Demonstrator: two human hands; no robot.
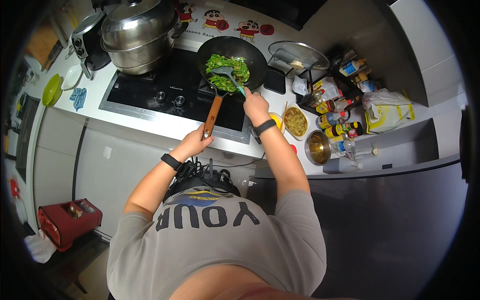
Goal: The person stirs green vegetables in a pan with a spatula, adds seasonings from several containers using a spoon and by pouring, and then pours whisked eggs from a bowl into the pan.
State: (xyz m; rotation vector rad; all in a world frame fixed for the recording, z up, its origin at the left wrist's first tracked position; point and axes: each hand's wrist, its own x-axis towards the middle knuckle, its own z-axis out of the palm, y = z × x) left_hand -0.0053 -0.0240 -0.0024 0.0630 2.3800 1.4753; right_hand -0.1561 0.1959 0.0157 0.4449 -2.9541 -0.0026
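A black wok rests on the right burner of the black glass hob, tilted in view, with chopped green vegetables in it. My left hand is closed around the end of its brown handle. The grey head of a spatula lies among the vegetables, and my right hand grips its green handle just past the wok's near right rim. Beside my right wrist stand a bowl with something yellow, partly hidden by the wrist, and a white dish of cooked food.
A large steel steamer pot stands on the left burner. Right of the wok are a glass lid on a rack, several sauce bottles and a steel bowl. A blue cloth and green basin lie left.
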